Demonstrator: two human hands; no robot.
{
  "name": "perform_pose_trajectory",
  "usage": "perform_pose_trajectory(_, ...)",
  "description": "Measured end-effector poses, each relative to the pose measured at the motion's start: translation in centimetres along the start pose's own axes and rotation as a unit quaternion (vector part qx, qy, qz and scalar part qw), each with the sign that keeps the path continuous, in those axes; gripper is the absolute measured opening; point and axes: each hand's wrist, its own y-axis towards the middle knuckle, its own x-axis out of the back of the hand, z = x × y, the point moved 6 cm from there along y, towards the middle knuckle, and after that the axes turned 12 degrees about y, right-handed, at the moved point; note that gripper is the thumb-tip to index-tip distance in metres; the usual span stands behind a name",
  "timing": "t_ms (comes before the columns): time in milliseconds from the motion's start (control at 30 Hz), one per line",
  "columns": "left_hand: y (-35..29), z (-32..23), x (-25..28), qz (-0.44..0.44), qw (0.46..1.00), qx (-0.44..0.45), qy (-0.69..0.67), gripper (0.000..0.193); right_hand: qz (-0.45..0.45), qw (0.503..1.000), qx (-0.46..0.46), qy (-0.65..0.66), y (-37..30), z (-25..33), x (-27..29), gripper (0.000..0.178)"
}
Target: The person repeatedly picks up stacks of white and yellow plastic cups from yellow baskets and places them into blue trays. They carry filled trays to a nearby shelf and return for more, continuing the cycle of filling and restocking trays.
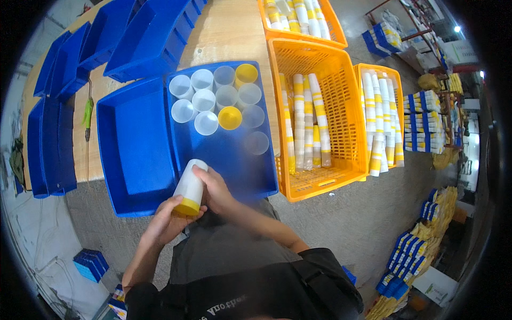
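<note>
- The cylinder (190, 181), white with a yellow near end, sits between the fingers of both hands, above the near edges of the trays; whether it is one cup or several nested, I cannot tell.
- It tilts, white end away from the body, probably so both hands can steady or turn it.
- Left hand (162, 220): fingers partly curled around the yellow end, thumb on its left side, fingertips showing past its right.
- Right hand (216, 191): thumb pressed near the white end; the other fingers are mostly hidden.
- Beyond the fingers, cups (205, 100) stand on end, grouped toward the far side of the right tray (192, 146), seemingly so each can be grasped singly.
- The left tray (138, 154) lies ahead and left of the fingers, against its neighbour.
- Right of the fingers, the orange crate (345, 133) beside the tabletop (229, 37) keeps stacks (298, 122) together, likely within reach.
</note>
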Motion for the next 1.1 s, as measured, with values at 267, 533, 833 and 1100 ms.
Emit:
perform_pose_trajectory(267,-1.6,-4.6,-1.8,-0.252,0.571,-0.270,0.733,0.022,-0.022,0.998,0.033,0.057,1.2,1.1,1.8,0.047)
perform_pose_trajectory(533,-3.6,-7.5,-0.5,-0.256,0.497,-0.329,0.761,0.024,0.037,0.965,0.260,0.012,2.2,8.0,4.6,0.044)
perform_pose_trajectory(833,10.4,-13.1,0.1,-0.361,0.366,-0.222,0.829,0.022,0.026,0.988,0.147,-0.030,-7.8,12.7,8.0,0.047)
perform_pose_trajectory(1100,9.3,-7.4,-7.3,-0.129,0.649,-0.160,0.732,0.013,-0.410,0.612,0.069,-0.673,6.8,24.0,50.4,0.024)
